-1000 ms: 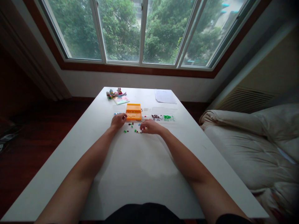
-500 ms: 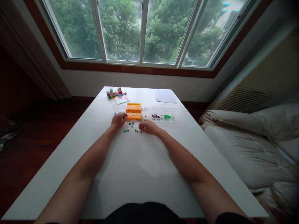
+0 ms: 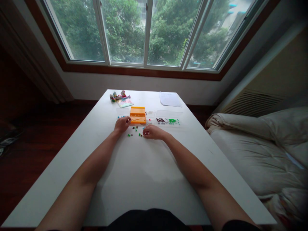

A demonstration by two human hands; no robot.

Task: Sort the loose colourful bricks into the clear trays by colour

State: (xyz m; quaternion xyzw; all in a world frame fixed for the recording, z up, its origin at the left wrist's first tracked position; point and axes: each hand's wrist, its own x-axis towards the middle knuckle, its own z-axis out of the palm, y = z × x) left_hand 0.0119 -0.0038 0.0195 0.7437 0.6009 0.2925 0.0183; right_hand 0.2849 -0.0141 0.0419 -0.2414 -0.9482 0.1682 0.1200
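My left hand (image 3: 122,124) is closed in a pinch at the left front edge of an open orange case (image 3: 138,111). Whatever its fingertips hold is too small to name. Small pale pieces lie in the case's front half. My right hand (image 3: 153,132) rests low over the table, fingers curled together and pointing down at a few tiny bricks; what they grip is hidden. Between the hands lie several loose bricks, among them a green brick (image 3: 128,135) and a brown brick (image 3: 132,135).
A clear compartment box beyond my right hand holds brown pieces (image 3: 160,120) and green pieces (image 3: 172,121). At the back of the white table (image 3: 149,170) are small figures (image 3: 123,93), a pastel card (image 3: 125,102) and white paper (image 3: 170,99). A sofa (image 3: 252,147) stands to the right.
My right hand has shifted slightly down, its fingertips now over the small pieces there. My left hand has barely moved.
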